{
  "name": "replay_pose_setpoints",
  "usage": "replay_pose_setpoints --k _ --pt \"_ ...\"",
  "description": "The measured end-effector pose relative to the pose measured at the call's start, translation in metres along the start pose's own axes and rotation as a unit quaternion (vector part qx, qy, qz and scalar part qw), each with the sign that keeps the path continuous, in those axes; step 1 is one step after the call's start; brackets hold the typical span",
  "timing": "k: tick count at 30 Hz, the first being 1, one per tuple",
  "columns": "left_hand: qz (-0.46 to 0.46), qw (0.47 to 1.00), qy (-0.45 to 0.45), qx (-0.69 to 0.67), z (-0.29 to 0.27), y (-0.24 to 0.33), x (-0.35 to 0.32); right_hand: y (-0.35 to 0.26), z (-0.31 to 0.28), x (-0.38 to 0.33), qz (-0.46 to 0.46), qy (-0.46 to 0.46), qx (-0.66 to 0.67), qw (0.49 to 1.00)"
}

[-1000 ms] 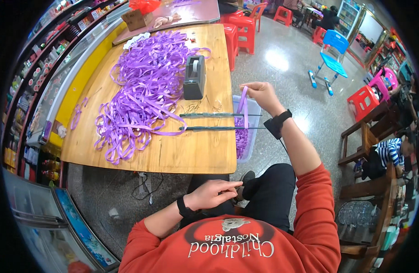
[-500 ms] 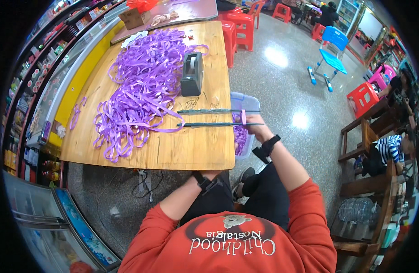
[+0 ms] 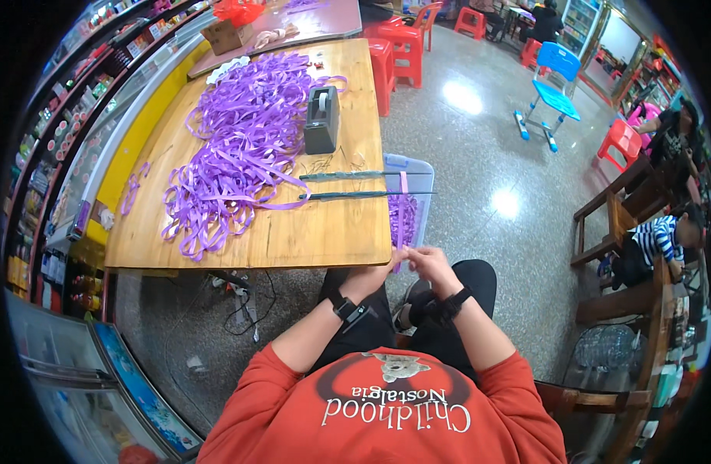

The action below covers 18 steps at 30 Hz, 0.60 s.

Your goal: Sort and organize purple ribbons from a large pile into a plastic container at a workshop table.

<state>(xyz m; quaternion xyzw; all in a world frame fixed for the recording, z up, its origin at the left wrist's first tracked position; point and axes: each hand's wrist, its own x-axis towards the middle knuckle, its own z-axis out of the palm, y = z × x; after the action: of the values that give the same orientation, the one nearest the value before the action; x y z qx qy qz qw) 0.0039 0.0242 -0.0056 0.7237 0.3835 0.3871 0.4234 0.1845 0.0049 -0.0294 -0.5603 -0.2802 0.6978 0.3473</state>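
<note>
A purple ribbon [image 3: 403, 220] runs as a thin flat strip from the two hands up at 12 o'clock, over the two dark rods [image 3: 363, 185] that jut off the bench [image 3: 324, 232] edge, above a clear bin [image 3: 417, 166] holding more purple strip. Its lower end sits between the hands, just off the bench's near corner: the left hand [image 3: 381, 269] pinches it with closed fingertips, and the right hand [image 3: 429, 261], touching the left at 3 o'clock of it, closes on the same end. Both wrists wear dark bands. At 10 o'clock of the hands a big loose heap of purple ribbons [image 3: 239, 147] covers the bench middle, with a dark tape dispenser [image 3: 322, 120] standing at the heap's 3 o'clock side. Red stools [image 3: 394, 46] stand at 12 o'clock beyond the bench, a blue chair [image 3: 552, 89] at 2 o'clock.
</note>
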Motion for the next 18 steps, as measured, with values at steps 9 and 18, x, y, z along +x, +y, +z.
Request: replay_pose_setpoints --k 9,18 --pt "-0.091 0.987 -0.033 -0.125 -0.001 0.039 -0.032 -0.078 0.027 -0.061 -0.646 0.119 -0.449 0.606" --pt "-0.065 0.98 -0.065 -0.178 -0.012 0.04 -0.04 -0.084 0.029 -0.065 -0.699 0.126 -0.52 0.475"
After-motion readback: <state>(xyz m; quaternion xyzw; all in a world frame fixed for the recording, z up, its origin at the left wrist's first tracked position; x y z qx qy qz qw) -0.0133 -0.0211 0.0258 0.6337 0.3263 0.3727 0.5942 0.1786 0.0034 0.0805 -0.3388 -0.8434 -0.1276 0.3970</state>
